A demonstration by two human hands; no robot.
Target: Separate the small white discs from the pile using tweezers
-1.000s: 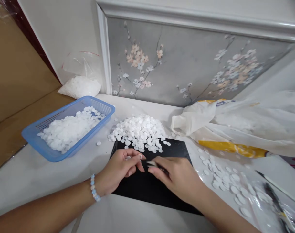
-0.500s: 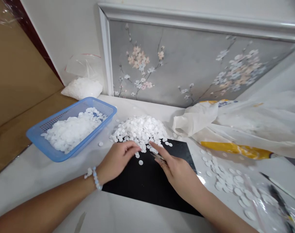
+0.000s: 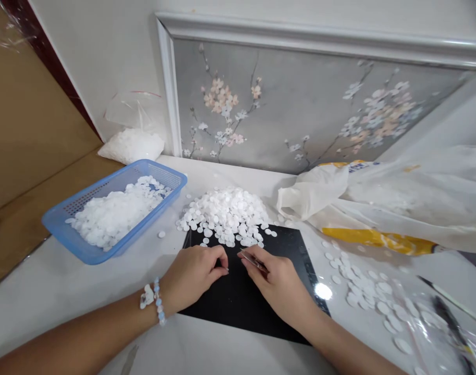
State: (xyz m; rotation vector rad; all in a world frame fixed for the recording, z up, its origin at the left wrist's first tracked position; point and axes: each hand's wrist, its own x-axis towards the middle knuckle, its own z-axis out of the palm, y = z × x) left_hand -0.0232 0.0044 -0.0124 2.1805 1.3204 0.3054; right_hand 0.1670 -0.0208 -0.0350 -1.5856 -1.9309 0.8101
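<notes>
Over the black mat (image 3: pixel 238 307), my left hand (image 3: pixel 194 273) has its thumb and index finger curled together. A small pale edge shows at its fingertips, too tiny to name. My right hand (image 3: pixel 279 278), a little to the right, is closed around metal tweezers (image 3: pixel 256 260) whose tips point toward the left hand. Just beyond both hands, a heap of small white round discs (image 3: pixel 230 211) spills onto the mat's far edge. The two hands are close but apart.
A blue basket (image 3: pixel 134 250) of similar discs stands at the left, with a clear bag of white pieces (image 3: pixel 132 146) behind it. At the right lie a crumpled plastic bag (image 3: pixel 378 208), scattered larger discs (image 3: pixel 363 284) and a dark pen-like tool (image 3: pixel 451 320). A framed flower picture (image 3: pixel 316 99) leans behind.
Both hands have drawn back from the heap toward me, over the mat. The loose discs near the fingers on the mat are pushed back or out of sight. The tweezers stay in my right hand.
</notes>
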